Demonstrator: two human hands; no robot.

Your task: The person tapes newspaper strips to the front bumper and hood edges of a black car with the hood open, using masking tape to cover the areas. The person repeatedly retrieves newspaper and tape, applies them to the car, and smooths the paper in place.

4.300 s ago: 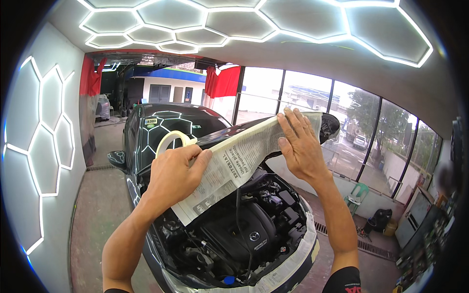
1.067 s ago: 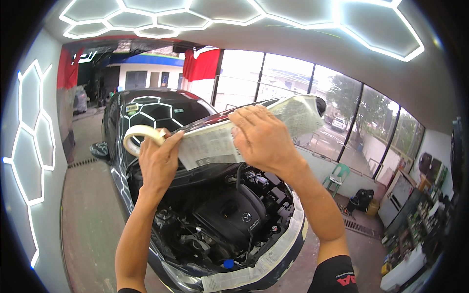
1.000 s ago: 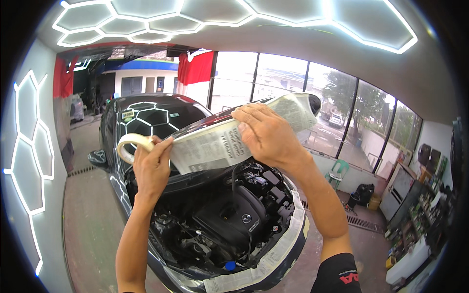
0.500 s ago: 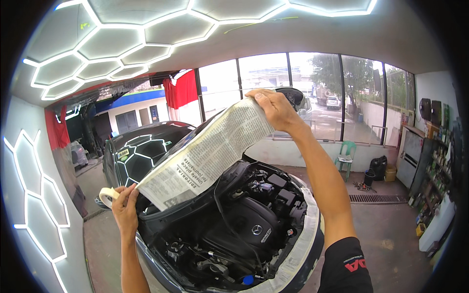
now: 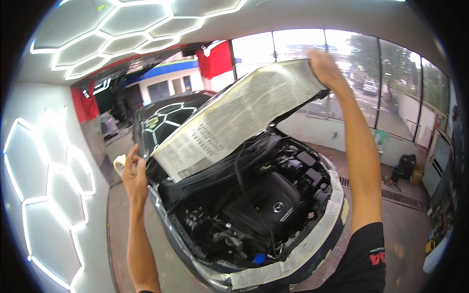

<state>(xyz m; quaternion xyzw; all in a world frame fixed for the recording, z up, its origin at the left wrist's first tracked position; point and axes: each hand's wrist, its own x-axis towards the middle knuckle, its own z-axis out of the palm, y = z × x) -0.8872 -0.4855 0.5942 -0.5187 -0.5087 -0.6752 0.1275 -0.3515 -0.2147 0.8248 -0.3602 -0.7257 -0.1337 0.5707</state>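
My left hand [image 5: 134,178] is closed around a roll of pale masking tape [image 5: 119,164], one finger pointing up, beside the lower left corner of a newspaper sheet [image 5: 234,115]. The newspaper stretches slantwise up to the right behind the open engine bay, with a pale strip along its upper edge. At its upper right corner, my raised right hand [image 5: 326,71] touches or overlaps the sheet; motion blur smears its fingers. A dark edge [image 5: 299,105] shows under the paper's right end. Below lies the car's engine [image 5: 264,205], with a blue cap [image 5: 259,258] near the front.
Newspaper strips [image 5: 293,259] cover the car's front edge. Behind stands a dark car [image 5: 176,115]. A lit wall [image 5: 53,185] is on the left. At the right are a green chair [image 5: 380,139], a black bag [image 5: 404,166] and a floor grate [image 5: 403,199].
My view has shifted, so the car appears farther right. My right hand has moved up and right, and the newspaper spreads wider. My left hand no longer pinches the paper's corner.
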